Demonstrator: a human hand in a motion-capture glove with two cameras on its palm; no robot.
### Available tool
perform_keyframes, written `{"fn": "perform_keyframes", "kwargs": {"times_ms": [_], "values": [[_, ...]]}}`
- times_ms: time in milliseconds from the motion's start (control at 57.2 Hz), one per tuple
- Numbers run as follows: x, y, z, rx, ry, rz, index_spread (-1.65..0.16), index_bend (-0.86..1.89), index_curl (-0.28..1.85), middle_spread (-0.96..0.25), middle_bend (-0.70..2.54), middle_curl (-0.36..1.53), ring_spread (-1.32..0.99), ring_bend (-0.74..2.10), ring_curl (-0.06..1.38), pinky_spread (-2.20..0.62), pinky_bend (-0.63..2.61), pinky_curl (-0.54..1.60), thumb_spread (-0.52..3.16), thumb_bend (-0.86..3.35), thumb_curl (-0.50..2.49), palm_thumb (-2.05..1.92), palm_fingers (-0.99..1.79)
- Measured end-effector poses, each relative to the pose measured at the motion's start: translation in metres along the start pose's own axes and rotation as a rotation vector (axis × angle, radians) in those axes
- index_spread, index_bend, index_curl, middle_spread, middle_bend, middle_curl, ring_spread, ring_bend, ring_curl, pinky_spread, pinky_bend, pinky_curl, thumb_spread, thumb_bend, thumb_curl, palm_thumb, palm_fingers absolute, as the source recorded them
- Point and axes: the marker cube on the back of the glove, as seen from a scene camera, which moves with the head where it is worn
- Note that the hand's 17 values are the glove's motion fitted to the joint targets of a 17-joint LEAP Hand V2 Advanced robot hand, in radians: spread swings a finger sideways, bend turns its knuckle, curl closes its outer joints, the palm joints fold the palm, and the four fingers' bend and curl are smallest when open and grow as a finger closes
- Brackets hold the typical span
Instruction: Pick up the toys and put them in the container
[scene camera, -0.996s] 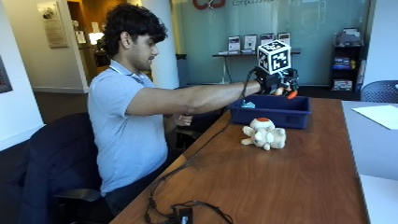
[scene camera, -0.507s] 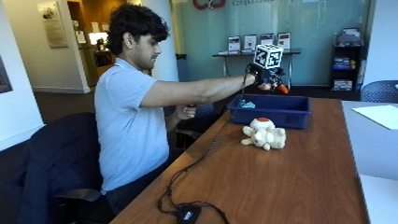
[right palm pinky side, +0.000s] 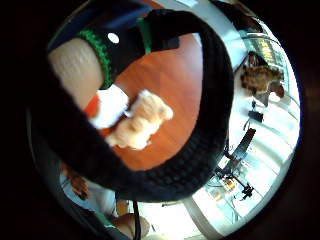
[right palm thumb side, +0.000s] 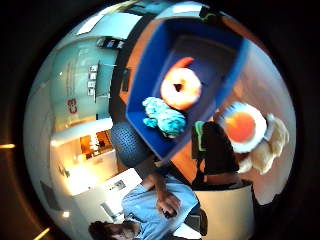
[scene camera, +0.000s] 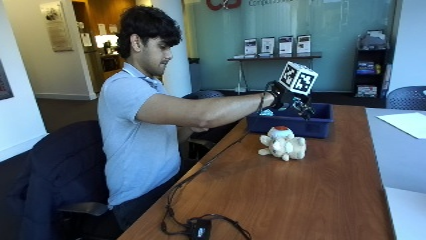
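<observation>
My gloved right hand (scene camera: 279, 97) hovers over the near left corner of the blue container (scene camera: 313, 127), fingers hanging relaxed with nothing in them. Inside the container (right palm thumb side: 145, 75) lie an orange ring toy (right palm thumb side: 181, 87) and a teal plush toy (right palm thumb side: 165, 117). On the wooden table just in front of the container lies a beige plush animal (scene camera: 287, 147) with a white and orange fried-egg toy (scene camera: 281, 131) resting on it. Both palm views show the pair below the hand, the egg (right palm thumb side: 242, 125) on the plush (right palm pinky side: 142, 122).
A black cable runs along the table's left edge to a small black box (scene camera: 198, 229) near the front. A white sheet (scene camera: 406, 122) lies on the grey table to the right. A dark chair (scene camera: 60, 180) stands behind the person.
The hand held an orange toy above the container a second ago. Now that toy lies inside, and the hand has drawn back toward the person and lower, holding nothing.
</observation>
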Motion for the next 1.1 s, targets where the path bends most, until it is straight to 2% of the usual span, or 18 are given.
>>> {"fn": "perform_keyframes", "kwargs": {"times_ms": [105,210,297,367,437,489,577,629,734,891,1101], "values": [[0.041,0.014,0.025,-0.077,-0.073,0.074,-0.31,0.19,0.34,0.06,0.15,0.31,0.01,0.22,0.27,0.05,1.06,0.34,1.58,0.11,0.38,0.1,-0.08],[0.076,0.026,0.063,-0.239,-0.063,0.141,-0.31,0.18,0.34,0.05,0.12,0.29,0.01,0.14,0.25,0.06,1.1,0.34,1.61,0.15,0.38,0.15,-0.14],[0.091,0.029,0.088,-0.322,-0.058,0.145,-0.31,0.16,0.34,0.05,0.1,0.26,0.02,0.1,0.21,0.06,1.15,0.35,1.61,0.18,0.37,0.17,-0.25],[0.1,0.029,0.099,-0.328,-0.084,0.142,-0.3,0.16,0.33,0.05,0.06,0.24,0.02,0.07,0.18,0.04,1.17,0.36,1.6,0.19,0.36,0.17,-0.36],[0.101,0.027,0.106,-0.289,-0.123,0.13,-0.29,0.16,0.33,0.05,0.05,0.21,0.03,0.08,0.17,0.01,1.14,0.36,1.6,0.19,0.34,0.16,-0.38],[0.098,0.022,0.11,-0.227,-0.147,0.112,-0.28,0.16,0.33,0.05,0.04,0.19,0.03,0.15,0.17,-0.06,1.16,0.36,1.6,0.2,0.33,0.15,-0.28],[0.094,0.014,0.112,-0.026,-0.138,0.104,-0.28,0.22,0.35,0.07,0.05,0.15,0.01,0.31,0.21,-0.19,1.28,0.38,1.67,0.29,0.34,0.23,0.08],[0.092,0.012,0.112,0.063,-0.122,0.097,-0.27,0.35,0.37,0.06,0.11,0.14,-0.01,0.4,0.22,-0.24,1.29,0.37,1.72,0.39,0.37,0.33,0.43],[0.09,0.01,0.11,0.146,-0.142,0.086,-0.24,0.52,0.45,0.04,0.15,0.14,-0.05,0.53,0.28,-0.29,1.23,0.37,1.66,0.56,0.46,0.53,0.65],[0.104,0.016,0.088,0.21,-0.215,0.115,-0.22,0.63,0.56,0.02,0.19,0.17,-0.09,0.61,0.34,-0.31,1.2,0.39,1.53,0.63,0.57,0.68,0.69],[0.092,0.014,0.016,0.347,-0.193,0.131,-0.2,0.65,0.64,0.01,0.2,0.22,-0.11,0.62,0.37,-0.31,1.2,0.42,1.43,0.6,0.68,0.71,0.64]]}}
